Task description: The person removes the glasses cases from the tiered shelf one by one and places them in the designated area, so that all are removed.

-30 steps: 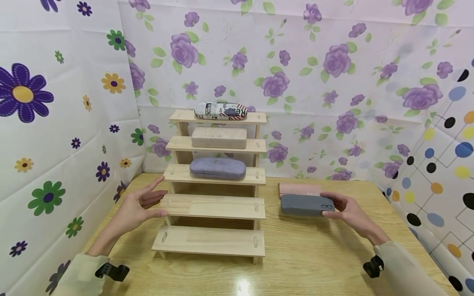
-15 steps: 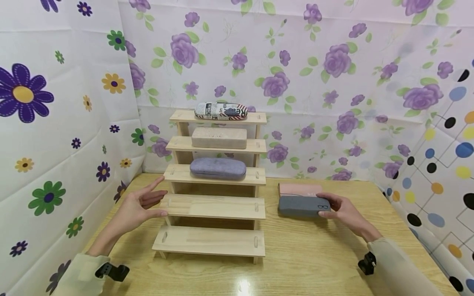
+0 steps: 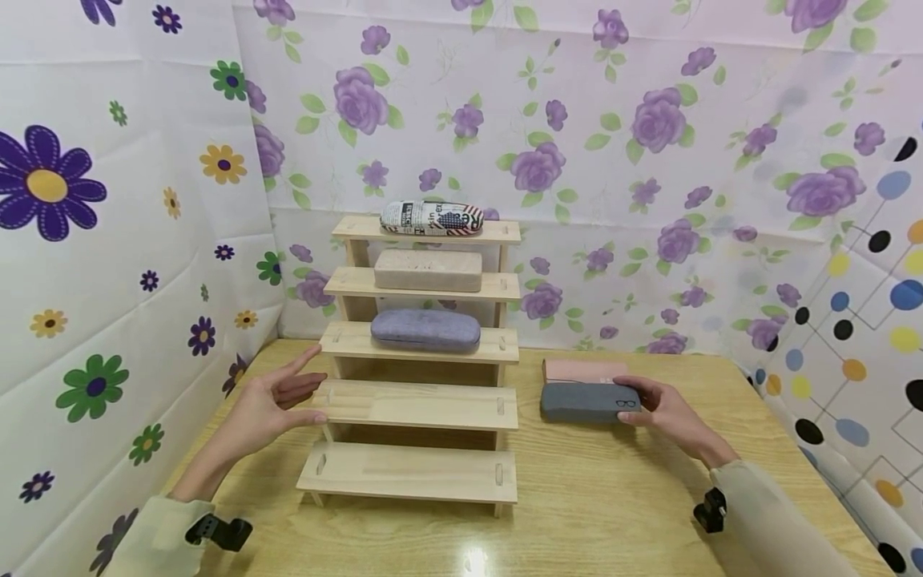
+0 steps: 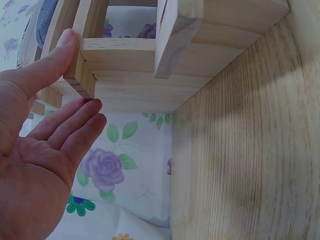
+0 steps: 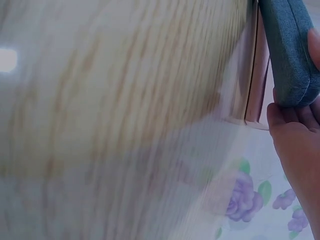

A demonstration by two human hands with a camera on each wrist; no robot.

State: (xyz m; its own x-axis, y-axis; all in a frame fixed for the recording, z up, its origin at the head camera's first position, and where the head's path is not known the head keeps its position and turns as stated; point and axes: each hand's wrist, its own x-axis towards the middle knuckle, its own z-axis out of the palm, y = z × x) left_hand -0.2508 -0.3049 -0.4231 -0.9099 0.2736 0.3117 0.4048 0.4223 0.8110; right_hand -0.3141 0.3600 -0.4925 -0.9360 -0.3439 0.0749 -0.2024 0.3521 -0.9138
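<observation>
My right hand (image 3: 667, 417) pinches the right end of a grey-blue glasses case (image 3: 584, 402), which bears a small glasses drawing. It overlaps the front of a pink case (image 3: 582, 370) behind it. In the right wrist view, thumb and fingers hold the grey-blue case (image 5: 290, 50) at its end. At the left side of a stepped wooden display rack (image 3: 411, 469), my left hand (image 3: 270, 405) holds the end of the second step from the bottom. The left wrist view shows the thumb on one side of the board (image 4: 82, 75) and fingertips at its other side.
On the rack's upper steps lie a newspaper-print case (image 3: 431, 219), a beige case (image 3: 429, 271) and a purple glasses case (image 3: 425, 330). The two lower steps are bare. Flowered cloth (image 3: 613, 160) hangs behind and at the sides of the wooden table (image 3: 606, 505).
The right hand has moved slightly left with the grey-blue glasses case in its fingers. My left hand has stayed at the rack's side.
</observation>
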